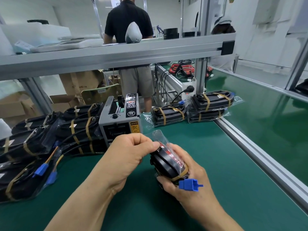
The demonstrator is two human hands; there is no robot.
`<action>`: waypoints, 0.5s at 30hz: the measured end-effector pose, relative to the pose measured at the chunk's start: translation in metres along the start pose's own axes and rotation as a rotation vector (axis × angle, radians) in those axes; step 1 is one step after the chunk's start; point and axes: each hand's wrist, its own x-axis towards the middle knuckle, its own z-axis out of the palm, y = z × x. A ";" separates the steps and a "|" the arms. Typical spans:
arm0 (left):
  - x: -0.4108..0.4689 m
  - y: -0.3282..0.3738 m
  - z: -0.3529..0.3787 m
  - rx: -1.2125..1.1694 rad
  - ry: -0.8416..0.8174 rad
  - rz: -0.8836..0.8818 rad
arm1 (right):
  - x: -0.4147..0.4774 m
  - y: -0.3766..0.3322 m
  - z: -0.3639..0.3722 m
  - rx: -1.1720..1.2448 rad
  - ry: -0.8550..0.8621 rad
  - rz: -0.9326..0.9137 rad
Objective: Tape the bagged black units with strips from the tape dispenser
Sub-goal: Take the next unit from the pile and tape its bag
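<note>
Grip of the left hand [131, 154] is a pinch: thumb and curled fingers nip the loose clear plastic at the far end of the bagged black unit [164, 162], while the right hand [190, 182] wraps its fingers round the near end, beside the blue connector [189, 185] that juts out. The unit appears lifted clear of the green bench [225, 172], just in front of the tape dispenser [120, 119]. One brown strip [180, 172] already rings the near end, so the step in hand looks like folding the bag's slack flat for a second strip. The plastic should be drawn snug and kept pinned before a hand goes to the dispenser mouth, or the fold may spring open. Taped units [75, 130] lie piled left of the dispenser, and more are stacked to its right. An aluminium rail [250, 147] borders the bench, with a green conveyor belt [266, 105] beyond. An aluminium-framed shelf [116, 52] crosses overhead, and a person in a black shirt [128, 19] stands behind it.
</note>
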 end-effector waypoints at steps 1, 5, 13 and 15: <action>0.000 0.000 0.000 0.006 0.003 0.002 | 0.000 0.000 0.000 -0.001 -0.001 -0.001; 0.000 0.001 0.002 0.016 0.011 -0.009 | -0.001 0.000 0.000 -0.013 0.001 -0.006; 0.002 -0.002 0.003 0.029 0.033 0.010 | -0.001 -0.004 0.000 -0.023 0.018 -0.005; 0.002 -0.003 0.004 0.041 0.048 0.029 | -0.001 -0.004 -0.001 -0.032 0.014 -0.005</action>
